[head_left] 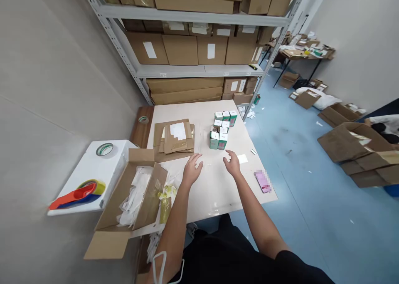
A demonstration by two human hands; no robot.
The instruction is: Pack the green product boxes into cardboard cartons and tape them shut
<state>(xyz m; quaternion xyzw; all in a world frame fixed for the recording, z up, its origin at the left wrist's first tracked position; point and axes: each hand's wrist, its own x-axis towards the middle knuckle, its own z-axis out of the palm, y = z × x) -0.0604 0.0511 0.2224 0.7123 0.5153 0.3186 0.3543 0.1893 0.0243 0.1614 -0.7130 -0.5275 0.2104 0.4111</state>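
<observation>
My left hand (192,170) hovers over the pale table (205,192) with fingers apart and nothing in it. To its right, my right hand (232,164) is likewise open, just in front of a cluster of small green-and-white boxes (222,140). Several of these boxes stand close together in rows, and neither hand appears to grip one. Beyond my left hand lies a stack of flattened cardboard (176,137) with a white paper on top. A white slip (242,159) rests beside my right hand.
An open carton (102,217) with white crumpled material stands at the left. A red tape dispenser (73,196) and a tape roll (104,149) sit on a white box. Shelving (187,70) with cartons rises behind the table. A pink phone-like item (263,181) lies near the right edge.
</observation>
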